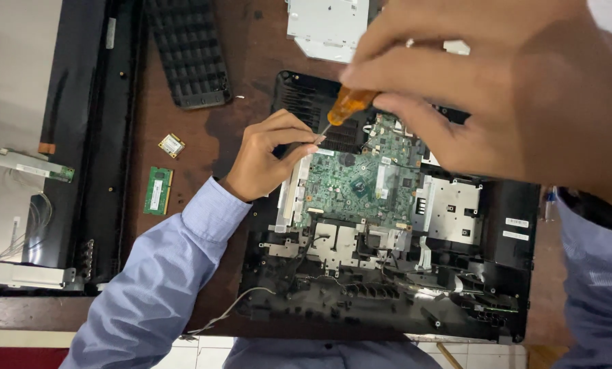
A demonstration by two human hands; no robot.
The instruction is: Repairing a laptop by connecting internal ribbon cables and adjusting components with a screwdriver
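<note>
An opened black laptop base point(511, 273) lies on the brown table with its green circuit board point(350, 184) bare. My right hand point(497, 89) is raised close to the camera and grips a screwdriver with an orange handle point(349, 104); its thin shaft points down-left to the board's upper left corner. My left hand point(268, 154), in a light blue sleeve, rests at that same corner with its fingertips pinched at the board's edge beside the screwdriver tip. What sits under the tip is too small to see.
A green memory stick point(158, 190) and a small square card point(172, 145) lie left of the laptop. A black keyboard point(190, 51) sits at the top, a silver drive point(326, 27) beside it. A black screen frame point(87, 137) with loose parts fills the left.
</note>
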